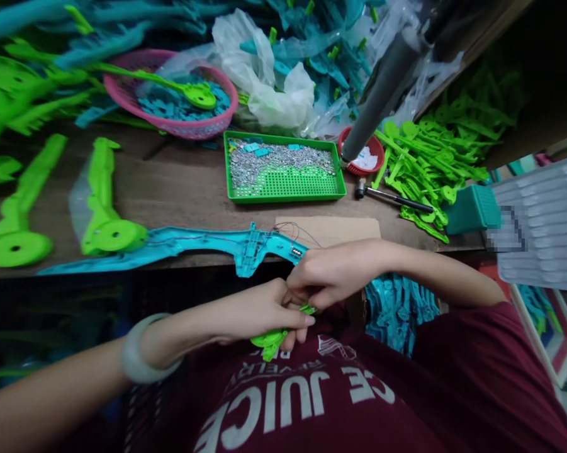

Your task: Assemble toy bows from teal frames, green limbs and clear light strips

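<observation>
Your left hand (259, 311) has its fingers closed around a green part (270, 341) — it pokes out below them, over your lap. Your right hand (328, 277) pinches the part's upper end (308, 309), just below the blue piece (245, 245) on the worktop (179, 182).

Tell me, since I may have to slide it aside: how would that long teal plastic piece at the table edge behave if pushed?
The long teal piece looks like thin moulded plastic, so probably light and a bit springy. It lies along the table edge, so a push might tip it off. Thin wires lead from it toward the right hand, so they could snag.
</observation>
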### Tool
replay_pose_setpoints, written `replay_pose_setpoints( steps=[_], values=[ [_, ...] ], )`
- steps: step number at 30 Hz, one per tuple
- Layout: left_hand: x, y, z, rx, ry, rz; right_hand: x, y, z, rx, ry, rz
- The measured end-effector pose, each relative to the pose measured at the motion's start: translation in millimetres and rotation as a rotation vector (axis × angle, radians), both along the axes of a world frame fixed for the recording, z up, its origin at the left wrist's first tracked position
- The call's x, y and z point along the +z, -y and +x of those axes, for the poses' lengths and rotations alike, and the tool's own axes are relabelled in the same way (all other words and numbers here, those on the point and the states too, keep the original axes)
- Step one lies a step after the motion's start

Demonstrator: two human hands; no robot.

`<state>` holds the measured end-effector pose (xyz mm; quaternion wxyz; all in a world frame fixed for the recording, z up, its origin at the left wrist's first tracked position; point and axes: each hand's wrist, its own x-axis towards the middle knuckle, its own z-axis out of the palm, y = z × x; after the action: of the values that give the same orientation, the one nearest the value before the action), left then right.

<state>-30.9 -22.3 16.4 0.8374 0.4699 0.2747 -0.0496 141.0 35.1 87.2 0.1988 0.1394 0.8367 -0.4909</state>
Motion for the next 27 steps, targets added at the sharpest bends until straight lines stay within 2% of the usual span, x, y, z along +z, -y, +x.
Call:
replay_pose_setpoints(
  steps=[3, 10, 16, 18, 19, 22, 25, 27],
  values=[
    [-1.4, 2, 2, 0.030, 0.028, -0.022, -1.2, 0, 1, 0.005, 0.011, -0.016],
    [-3.9, 2, 5, 0.059, 0.024, -0.024, 0.3, 6, 0, -0.005, 0.029, 0.072],
    [-9.4, 5, 6, 0.061, 0.021, -0.004, 1.4, 8, 2, -0.036, 0.029, 0.065],
    [-12.7, 7, 6, 0.135, 0.026, -0.002, 1.2, 10, 12, -0.155, -0.011, 0.124],
    [-14.4, 7, 6, 0.211, 0.025, -0.020, 0.5, 11, 19, -0.263, -0.046, 0.174],
    [-17.7, 7, 6, 0.540, 0.034, -0.154, -6.3, 17, 45, -0.702, -0.203, 0.290],
    [-16.1, 4, 7, 0.848, 0.110, -0.229, -20.5, 25, 62, -1.062, -0.358, 0.229],
    [-11.7, 2, 8, 0.955, 0.206, -0.205, -33.2, 31, 63, -1.163, -0.427, 0.207]
  ],
)
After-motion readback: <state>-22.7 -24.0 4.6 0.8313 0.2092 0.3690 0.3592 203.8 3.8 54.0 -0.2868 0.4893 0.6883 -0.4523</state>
